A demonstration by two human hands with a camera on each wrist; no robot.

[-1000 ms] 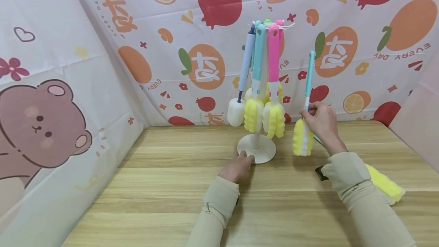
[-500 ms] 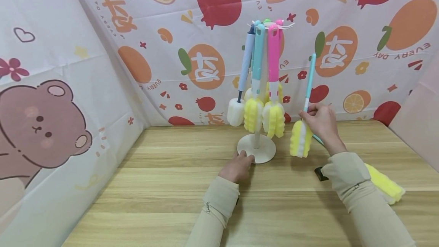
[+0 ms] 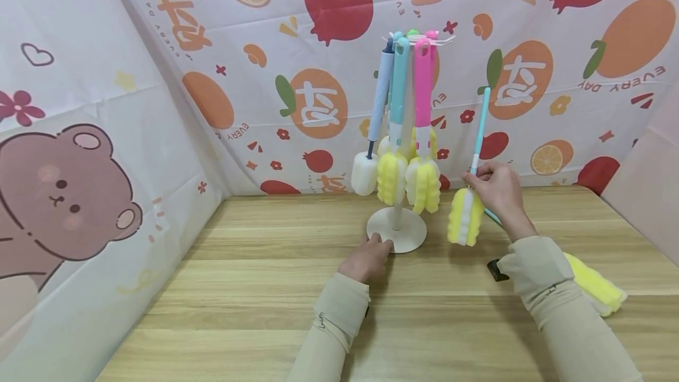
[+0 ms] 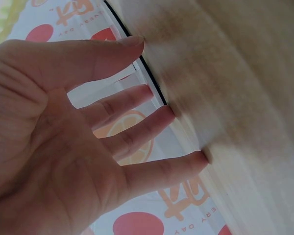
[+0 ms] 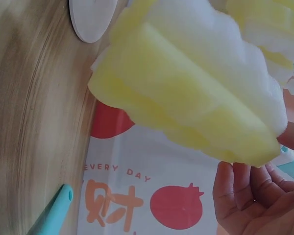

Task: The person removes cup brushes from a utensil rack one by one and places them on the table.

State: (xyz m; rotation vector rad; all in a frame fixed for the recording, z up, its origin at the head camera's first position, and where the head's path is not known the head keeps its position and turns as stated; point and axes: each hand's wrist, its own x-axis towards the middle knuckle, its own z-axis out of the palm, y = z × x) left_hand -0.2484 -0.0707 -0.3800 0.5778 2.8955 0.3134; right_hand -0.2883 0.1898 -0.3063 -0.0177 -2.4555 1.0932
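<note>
My right hand [image 3: 497,189] pinches a teal-handled sponge bottle brush [image 3: 464,217] at its white neck, just above the yellow-and-white sponge. The brush is nearly upright, its handle top leaning right, and its sponge hangs above the table. In the right wrist view that sponge [image 5: 191,83] fills much of the picture and partly covers the fingers. My left hand [image 3: 366,258] touches the front edge of the stand's round white base [image 3: 411,240]. Seen from the left wrist, the fingers of that hand [image 4: 83,132] are spread and fairly straight, fingertips down at the base's edge and the table.
On the white stand hang several brushes: a white-sponge one [image 3: 365,174], a teal one [image 3: 399,87], a pink one [image 3: 423,87], others behind. Another yellow sponge brush [image 3: 596,285] lies under my right forearm. A small black object [image 3: 497,270] sits beside the cuff.
The held brush has tilted a little: its handle top has moved right and down, its sponge slightly left and down. My left hand and the stand have stayed where they were.
</note>
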